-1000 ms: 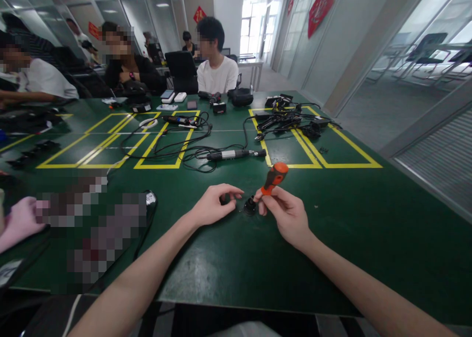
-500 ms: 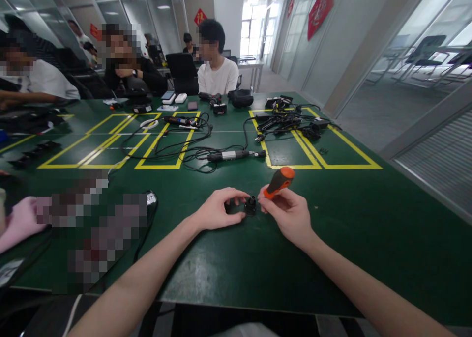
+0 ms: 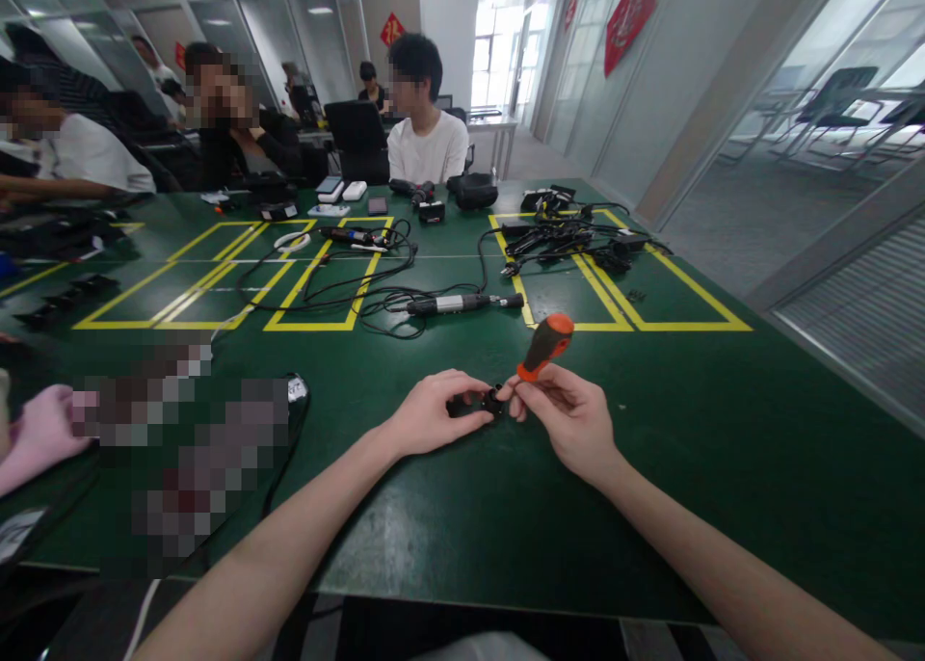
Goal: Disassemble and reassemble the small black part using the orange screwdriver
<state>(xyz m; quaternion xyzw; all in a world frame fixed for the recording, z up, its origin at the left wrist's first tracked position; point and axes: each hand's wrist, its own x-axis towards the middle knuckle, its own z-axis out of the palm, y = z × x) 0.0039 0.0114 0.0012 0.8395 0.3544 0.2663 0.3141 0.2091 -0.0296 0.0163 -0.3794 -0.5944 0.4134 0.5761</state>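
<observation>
Fingers (image 3: pixel 471 383) of the left hand (image 3: pixel 426 412), as I see it, are pinched about the small black cylindrical part (image 3: pixel 493 401), thumb on the near side and forefinger on the far side. That part sits on the green desk (image 3: pixel 434 507) just left of the orange-and-black screwdriver (image 3: pixel 547 346), my landmark for everything else. The right hand (image 3: pixel 570 420) clasps the screwdriver low down, thumb against forefinger, its handle rising and leaning away to the right; the shaft is hidden, so I cannot tell whether it meets the part. The right fingertips are close beside the part.

Working from the left: well left of the screwdriver shows something pink (image 3: pixel 47 430), and between them lies a pixelated long item (image 3: pixel 217 459) I cannot make out. Far beyond the screwdriver to the left, a person in black (image 3: pixel 252 150) sits with hands raised to the face. Nearer, a dark corded tool (image 3: pixel 354 236) lies among cables, left of the screwdriver and beyond it. A silver-and-black corded tool (image 3: pixel 462 304) lies just past the screwdriver, a little left. Farther back on that side sits a person in white (image 3: pixel 428 145). Straight beyond the screwdriver, black cables (image 3: pixel 556 237) are heaped across yellow tape (image 3: pixel 589 328).
</observation>
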